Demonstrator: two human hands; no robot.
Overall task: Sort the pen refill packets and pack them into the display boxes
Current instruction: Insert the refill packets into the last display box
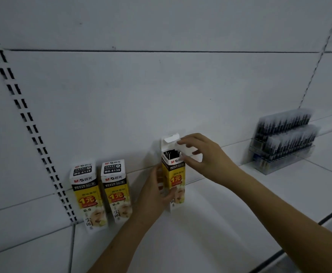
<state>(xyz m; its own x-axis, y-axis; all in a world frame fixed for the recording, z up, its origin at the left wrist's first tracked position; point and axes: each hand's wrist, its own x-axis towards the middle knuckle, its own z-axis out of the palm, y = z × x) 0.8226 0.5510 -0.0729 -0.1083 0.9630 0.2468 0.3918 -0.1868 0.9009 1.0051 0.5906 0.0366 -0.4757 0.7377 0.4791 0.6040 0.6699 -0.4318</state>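
Far left: slotted upright (26, 123) on back panel. 2 closed display boxes (100, 191) stand on shelf (210, 223), side by side, near wall. Left hand (154, 191) grips open box (173, 181) low at its side. Refills (172, 154) show dark inside. Right hand (204, 156) pinches top flap (182, 147), fingers curled. Risk: box tips if flap is pulled hard; refills may spill. Far right: clear tray of packets (283, 140), well apart.

Left of the grip: two closed boxes (100, 194) stand near.
Right of the grip: bare shelf (230, 203), then clear tray (283, 146) well apart.
Behind: back panel (141, 95) close.
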